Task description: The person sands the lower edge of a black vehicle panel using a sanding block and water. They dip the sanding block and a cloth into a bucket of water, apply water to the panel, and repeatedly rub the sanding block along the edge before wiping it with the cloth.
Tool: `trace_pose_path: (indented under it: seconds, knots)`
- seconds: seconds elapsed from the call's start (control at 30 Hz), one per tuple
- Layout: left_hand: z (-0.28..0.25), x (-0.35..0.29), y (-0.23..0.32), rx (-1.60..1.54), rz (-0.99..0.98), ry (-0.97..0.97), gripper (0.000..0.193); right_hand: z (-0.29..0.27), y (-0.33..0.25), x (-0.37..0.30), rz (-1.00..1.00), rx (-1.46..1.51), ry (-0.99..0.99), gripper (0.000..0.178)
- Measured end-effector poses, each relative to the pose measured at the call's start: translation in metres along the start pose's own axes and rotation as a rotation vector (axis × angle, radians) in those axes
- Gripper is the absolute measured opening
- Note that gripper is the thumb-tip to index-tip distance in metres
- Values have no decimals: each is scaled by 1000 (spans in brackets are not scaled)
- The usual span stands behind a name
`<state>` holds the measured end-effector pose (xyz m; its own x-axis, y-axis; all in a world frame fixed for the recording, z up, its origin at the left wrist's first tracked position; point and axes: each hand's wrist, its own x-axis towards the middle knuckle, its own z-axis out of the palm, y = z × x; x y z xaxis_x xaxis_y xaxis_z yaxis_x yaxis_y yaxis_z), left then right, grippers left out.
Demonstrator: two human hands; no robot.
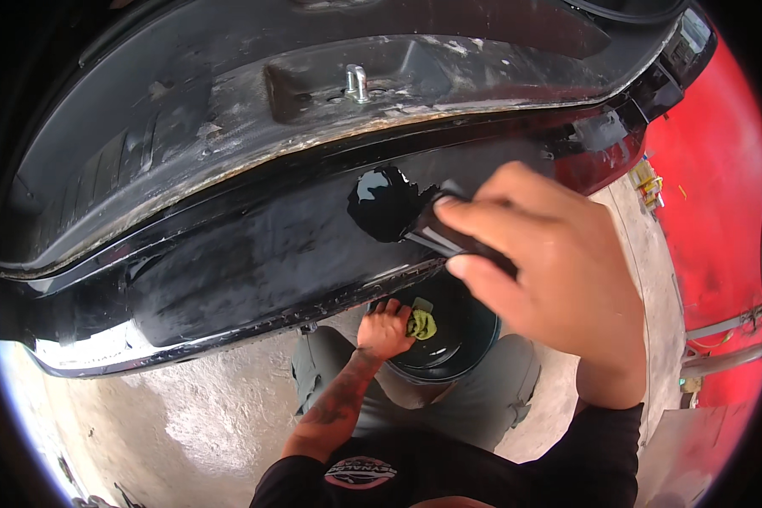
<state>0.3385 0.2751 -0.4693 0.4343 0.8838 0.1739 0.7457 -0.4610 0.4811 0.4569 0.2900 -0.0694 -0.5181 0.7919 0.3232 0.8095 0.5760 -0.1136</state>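
Across the middle stretches a black car bumper (220, 284), its upper face dull with smears. My right hand (559, 262) is closed around a dark, flat, block-like tool (450, 235) just over the bumper; motion blurs the hand, and I cannot tell whether the tool touches the paint. Beside the tool lies a glossy wet patch (383, 216) with a ragged edge. Lower down, my left hand (385, 328) grips a yellow-green cloth (423, 324) at a dark bucket (405, 371). That bucket stands between my knees, partly under the bumper's edge.
Above the bumper, the dirty trunk sill (229, 118) carries a metal latch loop (357, 85). A large red panel (724, 186) rises at the right. Pale concrete floor (203, 432) spreads below, and small items (648, 184) lie near the red panel.
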Motion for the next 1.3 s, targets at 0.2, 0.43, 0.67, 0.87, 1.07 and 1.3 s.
trace_pose_path:
  seconds: [0.2,0.43,0.67,0.87,1.07,1.3]
  knots:
    - [-1,0,1,19,13,36,52,7,22,-7,7,126,172,43]
    - [0,0,0,37,29,86,48,26,21,-1,-101,59,164,42]
    - [-1,2,4,-27,-105,-140,50,35,23,20,-127,-4,87,39]
    - [-3,1,3,-1,-77,-67,48,18,26,6,-161,70,35,37]
    - [1,1,1,3,1,53,53,36,36,31,-237,101,113,36]
    - [0,0,2,14,-10,33,52,25,56,29,-239,144,-45,36]
